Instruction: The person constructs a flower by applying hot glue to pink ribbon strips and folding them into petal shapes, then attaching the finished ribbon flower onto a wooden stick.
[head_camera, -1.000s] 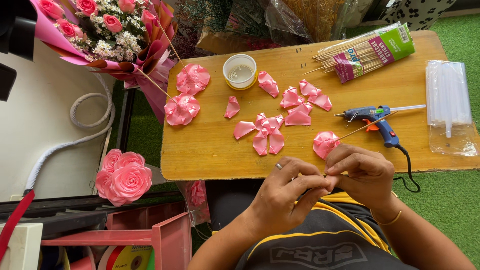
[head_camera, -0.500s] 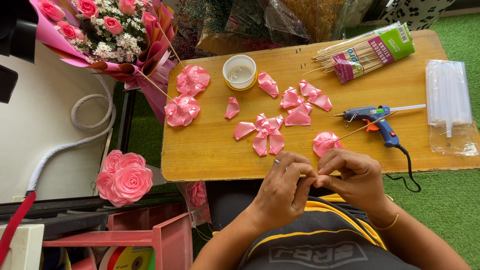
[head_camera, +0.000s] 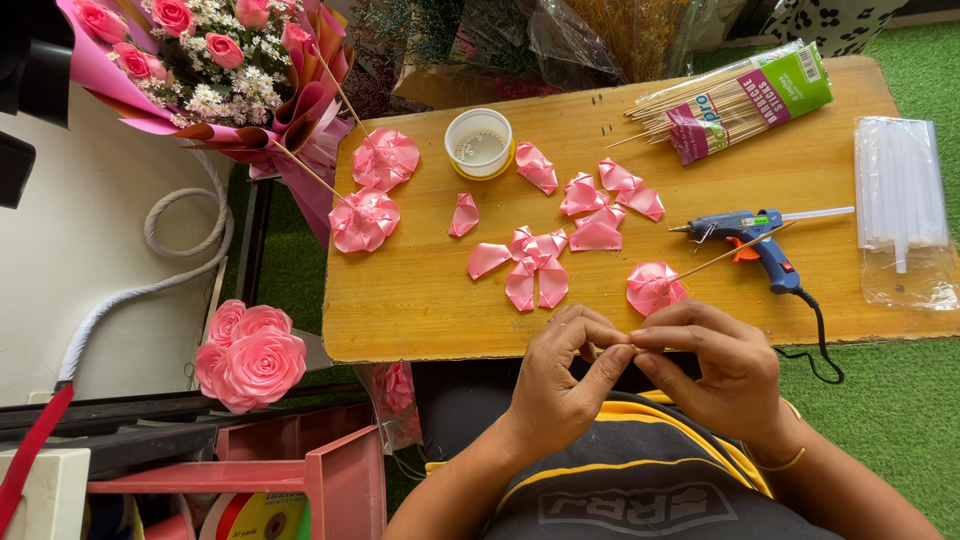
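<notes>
From the head view, both hands are bunched up right at the near edge of the wooden board. The left hand has its fingers curled in, thumb and forefinger pinched on something tiny I can't make out. The right hand meets it fingertip to fingertip, also pinched. The pink ribbon flower on a stick lies on the board just above the right hand, with the blue glue gun beside it.
</notes>
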